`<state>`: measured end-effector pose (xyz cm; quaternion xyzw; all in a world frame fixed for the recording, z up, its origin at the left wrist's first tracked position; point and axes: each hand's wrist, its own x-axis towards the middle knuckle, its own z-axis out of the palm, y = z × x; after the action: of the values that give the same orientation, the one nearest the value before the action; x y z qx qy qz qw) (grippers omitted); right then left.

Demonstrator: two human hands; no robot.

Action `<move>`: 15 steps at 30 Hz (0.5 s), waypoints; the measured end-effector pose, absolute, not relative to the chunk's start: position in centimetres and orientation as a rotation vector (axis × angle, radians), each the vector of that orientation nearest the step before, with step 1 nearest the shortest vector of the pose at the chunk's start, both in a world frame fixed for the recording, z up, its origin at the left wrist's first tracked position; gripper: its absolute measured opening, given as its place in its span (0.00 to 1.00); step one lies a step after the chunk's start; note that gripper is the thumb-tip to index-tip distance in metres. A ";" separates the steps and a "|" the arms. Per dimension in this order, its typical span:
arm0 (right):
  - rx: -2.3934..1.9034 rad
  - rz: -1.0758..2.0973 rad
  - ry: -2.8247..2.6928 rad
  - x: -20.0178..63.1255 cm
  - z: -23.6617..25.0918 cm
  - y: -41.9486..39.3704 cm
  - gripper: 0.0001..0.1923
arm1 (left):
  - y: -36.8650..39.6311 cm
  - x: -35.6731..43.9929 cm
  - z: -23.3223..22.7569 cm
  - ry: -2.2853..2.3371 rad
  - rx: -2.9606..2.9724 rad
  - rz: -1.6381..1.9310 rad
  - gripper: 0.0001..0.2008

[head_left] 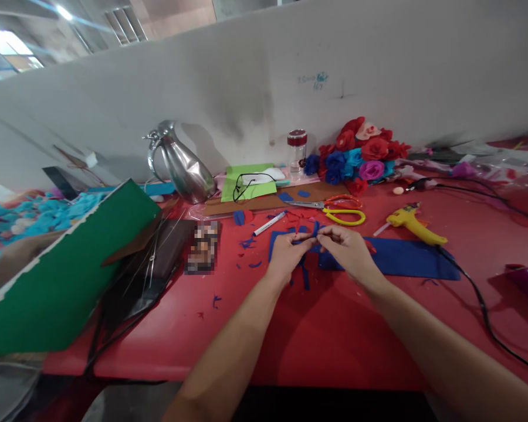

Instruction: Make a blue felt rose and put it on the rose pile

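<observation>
Both hands meet over the middle of the red table, fingertips close together. Between them is a small piece of blue felt, pinched by my left hand and my right hand. Its exact shape is too small to make out. Under and beside my right hand lies a long blue felt strip, flat on the table. Blue scraps lie below the fingers. Just beyond the hands rest scissors with red and yellow handles, and a white marker lies to their left.
A yellow glue gun with a black cord lies right. Fabric flowers, a glass jar, eyeglasses on green sheets and a steel jug stand along the wall. A green box and dark pouch occupy the left.
</observation>
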<state>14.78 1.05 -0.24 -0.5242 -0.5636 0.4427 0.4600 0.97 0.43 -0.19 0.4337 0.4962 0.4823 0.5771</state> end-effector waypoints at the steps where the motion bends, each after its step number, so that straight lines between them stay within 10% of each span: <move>1: -1.285 1.098 -1.382 14.8 -0.2 1.0 0.10 | 0.4 0.9 -0.2 1.146 1.006 1.118 0.09; 15: -1.264 1.151 -1.387 14.9 0.1 1.0 0.09 | 0.3 1.3 0.4 1.009 0.911 1.122 0.10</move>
<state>14.91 0.97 0.05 -0.5119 -0.5616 0.4662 0.4531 1.28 0.32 0.42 0.3988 0.4415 0.4911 0.6362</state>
